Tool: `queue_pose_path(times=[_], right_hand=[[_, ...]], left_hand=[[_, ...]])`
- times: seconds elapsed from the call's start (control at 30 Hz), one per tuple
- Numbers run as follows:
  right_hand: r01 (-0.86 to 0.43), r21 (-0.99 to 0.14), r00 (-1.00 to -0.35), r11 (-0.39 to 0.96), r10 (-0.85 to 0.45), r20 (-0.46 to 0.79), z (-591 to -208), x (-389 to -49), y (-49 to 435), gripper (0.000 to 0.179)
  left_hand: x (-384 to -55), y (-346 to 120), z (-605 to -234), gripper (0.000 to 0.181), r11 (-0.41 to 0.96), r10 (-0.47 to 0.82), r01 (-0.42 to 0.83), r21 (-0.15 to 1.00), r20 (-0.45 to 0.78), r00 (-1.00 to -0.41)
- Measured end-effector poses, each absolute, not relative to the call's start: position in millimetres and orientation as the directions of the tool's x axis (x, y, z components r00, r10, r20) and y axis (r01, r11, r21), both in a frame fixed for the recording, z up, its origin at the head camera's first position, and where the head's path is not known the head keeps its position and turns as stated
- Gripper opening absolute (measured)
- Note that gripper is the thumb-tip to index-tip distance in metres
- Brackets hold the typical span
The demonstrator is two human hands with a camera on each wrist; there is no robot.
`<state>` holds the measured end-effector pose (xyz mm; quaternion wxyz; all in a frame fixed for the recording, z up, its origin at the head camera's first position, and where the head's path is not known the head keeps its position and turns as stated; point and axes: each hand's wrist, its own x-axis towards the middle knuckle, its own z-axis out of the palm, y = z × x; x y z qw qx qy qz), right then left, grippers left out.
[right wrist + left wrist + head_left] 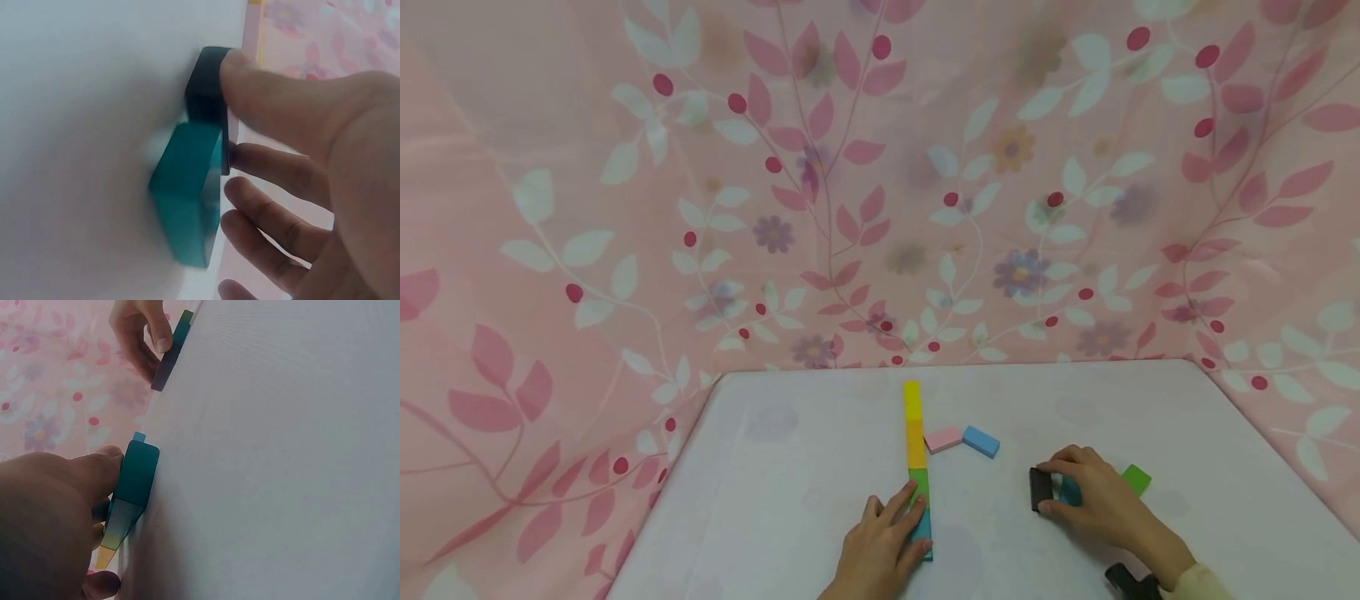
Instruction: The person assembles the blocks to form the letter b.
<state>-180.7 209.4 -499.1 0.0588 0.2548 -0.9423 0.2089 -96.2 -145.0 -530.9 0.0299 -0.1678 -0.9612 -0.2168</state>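
Note:
A straight row of blocks runs away from me, with two yellow blocks (913, 425) at the far end, then a green block (918, 479), then a teal block (924, 523) nearest. My left hand (878, 550) rests on the row, fingers spread, touching the green and teal blocks; its thumb lies against the teal one (139, 472). To the right, my right hand (1101, 504) pinches a black block (1041, 490) between thumb and index finger. Beside that black block is another teal block (187, 187), partly hidden by the hand in the head view.
Right of the row lie a pink block (943, 439) and a blue block (981, 442). Another green block (1137, 479) is just beyond the right hand. A white table (790, 492) meets a floral pink cloth (850, 208) at its back and sides.

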Motion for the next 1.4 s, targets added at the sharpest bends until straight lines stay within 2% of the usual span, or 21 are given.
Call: queue_pose_path(times=[0.3,0.53,0.97,1.4], right_hand=[[-0.507,-0.415,-0.853,0.756,-0.508,0.116,-494,-191,188,0.049],[-0.525,-0.409,-0.846,0.746,-0.509,0.158,-497,-196,177,0.048],[-0.516,-0.435,-0.852,0.738,-0.494,0.172,-500,-195,167,0.050],[-0.505,-0.428,-0.859,0.749,-0.484,0.166,-502,-198,165,0.052]], left_hand=[[-99,-144,-532,0.059,0.858,0.308,0.324,0.398,0.107,-0.946],[-99,-144,-532,0.059,0.856,0.311,0.331,0.396,0.116,-0.943],[-98,-143,-530,0.059,0.865,0.307,0.313,0.393,0.078,-0.948],[-98,-143,-530,0.059,0.867,0.305,0.318,0.384,0.094,-0.948]])
